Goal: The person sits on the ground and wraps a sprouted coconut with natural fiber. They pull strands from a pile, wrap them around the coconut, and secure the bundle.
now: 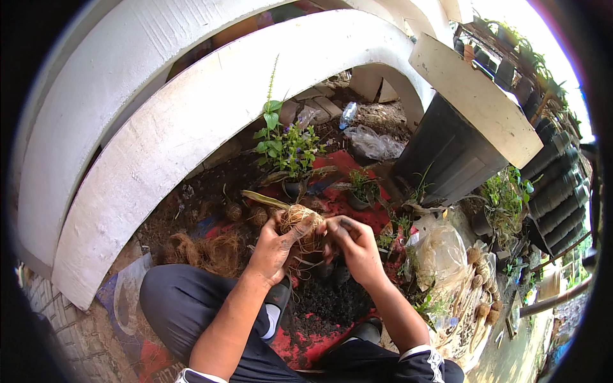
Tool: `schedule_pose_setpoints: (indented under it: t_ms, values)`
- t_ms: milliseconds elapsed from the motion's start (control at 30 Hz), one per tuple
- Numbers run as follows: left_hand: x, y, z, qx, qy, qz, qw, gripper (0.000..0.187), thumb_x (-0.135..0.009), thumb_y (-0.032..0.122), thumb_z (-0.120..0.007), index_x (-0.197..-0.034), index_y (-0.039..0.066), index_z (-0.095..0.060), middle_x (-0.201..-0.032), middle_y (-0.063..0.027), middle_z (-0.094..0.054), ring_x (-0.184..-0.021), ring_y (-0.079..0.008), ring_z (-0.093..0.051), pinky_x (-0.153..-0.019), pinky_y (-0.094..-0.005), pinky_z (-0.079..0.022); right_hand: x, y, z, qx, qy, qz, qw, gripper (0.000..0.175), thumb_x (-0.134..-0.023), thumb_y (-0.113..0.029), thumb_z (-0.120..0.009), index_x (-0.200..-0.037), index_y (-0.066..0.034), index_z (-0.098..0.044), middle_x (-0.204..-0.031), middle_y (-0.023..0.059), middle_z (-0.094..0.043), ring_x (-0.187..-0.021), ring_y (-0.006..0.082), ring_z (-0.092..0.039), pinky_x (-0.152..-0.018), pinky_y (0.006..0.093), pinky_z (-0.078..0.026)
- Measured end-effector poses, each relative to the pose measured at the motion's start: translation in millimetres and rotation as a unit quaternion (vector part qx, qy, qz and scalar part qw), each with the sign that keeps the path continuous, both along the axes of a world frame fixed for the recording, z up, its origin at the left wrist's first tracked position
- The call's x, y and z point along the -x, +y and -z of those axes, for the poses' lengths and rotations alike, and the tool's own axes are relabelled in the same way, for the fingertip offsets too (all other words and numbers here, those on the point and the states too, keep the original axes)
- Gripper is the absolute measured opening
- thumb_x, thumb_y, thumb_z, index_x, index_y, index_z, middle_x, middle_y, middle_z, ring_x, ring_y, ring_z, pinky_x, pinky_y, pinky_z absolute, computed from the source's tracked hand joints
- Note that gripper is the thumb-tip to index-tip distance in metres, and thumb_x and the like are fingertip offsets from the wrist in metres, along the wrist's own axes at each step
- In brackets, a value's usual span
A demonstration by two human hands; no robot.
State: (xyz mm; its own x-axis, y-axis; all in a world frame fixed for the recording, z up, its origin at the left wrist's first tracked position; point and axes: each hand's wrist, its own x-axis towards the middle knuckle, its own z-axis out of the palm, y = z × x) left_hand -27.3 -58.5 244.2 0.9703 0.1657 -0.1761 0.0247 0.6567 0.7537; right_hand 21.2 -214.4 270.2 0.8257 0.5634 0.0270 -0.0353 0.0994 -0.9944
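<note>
My left hand (273,251) is wrapped around a ball of coconut fibre (299,218) bound with thin string, its thumb pressed along the front. A long yellow-green leaf (266,198) sticks out to the ball's upper left. Close against the ball's right side is my right hand (352,239), fingers bent inward and soil-stained; whether they pinch the string is too small to tell. Loose strands hang below the ball. Dark soil (330,299) lies beneath both hands on a red sheet (301,342).
Loose coconut fibre (210,251) lies to the left, near two small wrapped balls. Ahead stand a potted flowering plant (294,148) and a large curved white panel (191,124). A black planter (448,151) and a plastic bag (440,253) are on the right, with several long-stemmed fibre balls.
</note>
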Motion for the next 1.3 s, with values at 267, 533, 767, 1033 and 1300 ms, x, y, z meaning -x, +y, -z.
schedule_pose_setpoints:
  t_ms: [267,533,767,1033,1300]
  values:
    - [-8.7,7.4,14.2,-0.046,-0.016,-0.154,0.987,0.043,-0.073,0.015,-0.081,-0.101,0.006,-0.050,-0.094,-0.0045,-0.060,-0.082,-0.0125,-0.060,-0.074,-0.0284,-0.052,19.2,13.3,9.4,0.142,-0.098,-0.186,0.967,0.021,-0.097,-0.017,-0.046,-0.095,0.0003,-0.057,-0.073,0.0053,-0.063,-0.067,0.0104,-0.061,-0.060,0.0266,-0.050]
    - [-2.4,15.7,1.1,0.142,0.001,-0.061,0.988,0.042,-0.081,0.036,-0.070,-0.109,0.010,-0.054,-0.096,-0.0081,-0.060,-0.085,-0.0272,-0.065,-0.081,-0.0485,-0.055,-9.1,26.5,76.2,0.130,-0.148,-0.277,0.940,0.024,-0.092,-0.024,-0.054,-0.100,-0.0027,-0.060,-0.093,0.0085,-0.062,-0.077,0.0154,-0.059,-0.063,0.0303,-0.049]
    - [15.3,44.4,-25.7,0.007,-0.040,-0.101,0.994,0.041,-0.084,0.037,-0.065,-0.113,0.010,-0.054,-0.097,-0.0095,-0.060,-0.089,-0.0305,-0.064,-0.080,-0.0558,-0.053,-24.0,34.0,83.1,0.136,-0.330,-0.123,0.926,0.018,-0.077,-0.015,-0.067,-0.093,-0.0070,-0.068,-0.098,0.0142,-0.056,-0.096,0.0312,-0.058,-0.083,0.0396,-0.047]
    - [19.7,49.0,-28.6,-0.004,-0.051,-0.107,0.993,0.040,-0.084,0.036,-0.065,-0.112,0.009,-0.054,-0.099,-0.0080,-0.058,-0.091,-0.0241,-0.063,-0.077,-0.0530,-0.056,-17.9,48.2,38.6,0.003,-0.165,0.049,0.985,0.016,-0.087,-0.011,-0.058,-0.094,0.0030,-0.063,-0.083,0.0094,-0.062,-0.076,0.0125,-0.058,-0.073,0.0294,-0.047]
    - [21.4,42.9,-26.9,0.073,-0.016,0.057,0.996,0.039,-0.083,0.031,-0.066,-0.110,0.005,-0.056,-0.102,-0.0109,-0.059,-0.089,-0.0282,-0.063,-0.079,-0.0553,-0.054,-44.6,27.1,51.4,0.142,-0.310,0.075,0.937,0.021,-0.076,-0.005,-0.064,-0.097,-0.0026,-0.067,-0.104,0.0173,-0.057,-0.098,0.0339,-0.059,-0.084,0.0381,-0.048]
